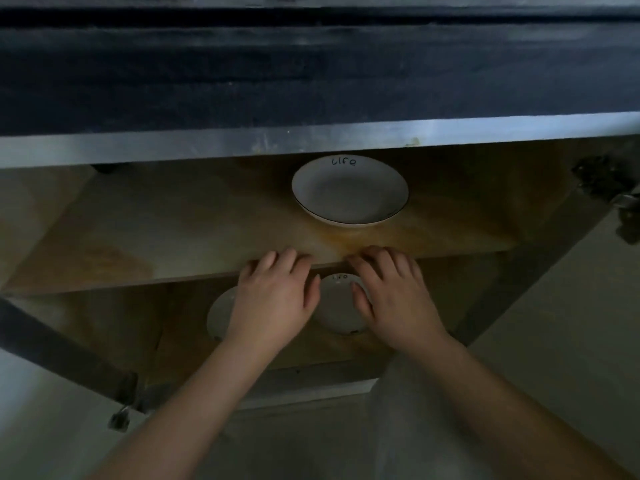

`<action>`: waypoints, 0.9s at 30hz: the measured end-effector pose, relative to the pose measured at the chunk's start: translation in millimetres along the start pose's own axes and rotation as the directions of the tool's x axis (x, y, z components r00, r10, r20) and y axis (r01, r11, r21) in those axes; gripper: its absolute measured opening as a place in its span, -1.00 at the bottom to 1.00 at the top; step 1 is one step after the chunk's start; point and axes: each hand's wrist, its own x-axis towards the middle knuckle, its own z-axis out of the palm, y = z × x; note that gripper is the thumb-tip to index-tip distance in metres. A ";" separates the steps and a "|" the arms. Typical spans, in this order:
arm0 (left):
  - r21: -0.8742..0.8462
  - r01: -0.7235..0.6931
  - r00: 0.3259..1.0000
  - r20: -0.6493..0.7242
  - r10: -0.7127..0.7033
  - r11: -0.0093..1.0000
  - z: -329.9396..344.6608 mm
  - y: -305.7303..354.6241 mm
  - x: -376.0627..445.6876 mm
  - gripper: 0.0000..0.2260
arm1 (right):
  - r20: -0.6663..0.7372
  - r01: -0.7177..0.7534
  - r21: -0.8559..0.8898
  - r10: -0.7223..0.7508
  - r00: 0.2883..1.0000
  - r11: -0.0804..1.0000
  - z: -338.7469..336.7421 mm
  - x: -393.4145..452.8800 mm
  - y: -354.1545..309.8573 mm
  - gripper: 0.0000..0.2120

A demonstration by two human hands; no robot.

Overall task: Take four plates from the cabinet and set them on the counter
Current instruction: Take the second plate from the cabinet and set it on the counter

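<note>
A white plate (349, 192) with "Life" written on its rim lies on the upper wooden shelf (173, 237) of the open cabinet. Two more white plates sit on the lower shelf: one (337, 306) between my hands, another (220, 313) to the left, partly hidden by my left wrist. My left hand (277, 292) and my right hand (391, 292) hover side by side at the front edge of the upper shelf, fingers spread, holding nothing. Their fingertips reach over that edge, short of the upper plate.
The dark counter (311, 81) with a metal front edge runs above the cabinet opening. Both cabinet doors stand open: one door (52, 341) at the left, one hinge (602, 178) at the right. The pale floor lies below.
</note>
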 end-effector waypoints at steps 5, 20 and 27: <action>-0.236 0.145 0.989 0.023 -0.144 0.961 -5.7 0.0 18.0 -0.61 | -0.021 0.016 0.029 -0.016 1.000 0.999 -5.2 3.4 5.0 -0.62; -0.161 0.161 0.966 0.229 -0.121 0.974 12.7 -24.0 69.4 -0.57 | 0.026 -0.209 0.118 0.207 0.978 0.971 -10.7 36.8 8.2 -0.55; -0.280 0.106 0.989 0.125 -0.074 0.954 -2.5 -23.8 46.5 -0.59 | -0.039 -0.157 0.199 0.168 0.985 0.967 -20.6 23.2 0.6 -0.66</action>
